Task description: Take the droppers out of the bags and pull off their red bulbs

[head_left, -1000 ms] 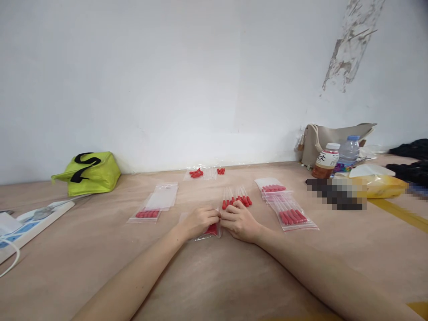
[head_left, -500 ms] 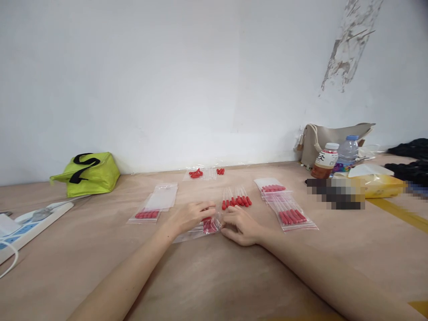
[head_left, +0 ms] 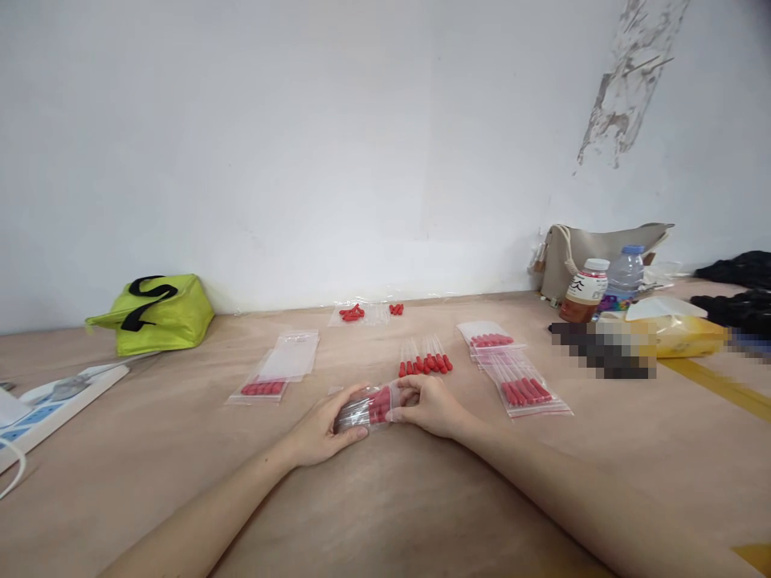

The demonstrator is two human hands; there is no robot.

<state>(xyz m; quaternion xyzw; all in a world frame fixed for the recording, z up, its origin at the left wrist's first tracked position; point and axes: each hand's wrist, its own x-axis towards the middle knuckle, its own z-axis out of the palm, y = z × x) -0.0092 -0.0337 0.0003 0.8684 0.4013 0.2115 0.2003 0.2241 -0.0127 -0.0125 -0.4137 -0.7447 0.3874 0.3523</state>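
Clear bag point(head_left: 354, 412) of red-ended droppers point(head_left: 379, 404) sits between the hands, long axis running left to right. Left hand point(head_left: 319, 433) grips the clear-stem end, thumb in front; right hand point(head_left: 430, 408) pinches the red-side edge. Neither is nearer; both touch.

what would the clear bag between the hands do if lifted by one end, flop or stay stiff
The clear bag is probably floppy, as its thin film looks creased. The red-ended pieces lying side by side inside may stiffen it lengthwise. Its glossy shine hints it could be slightly slippery.
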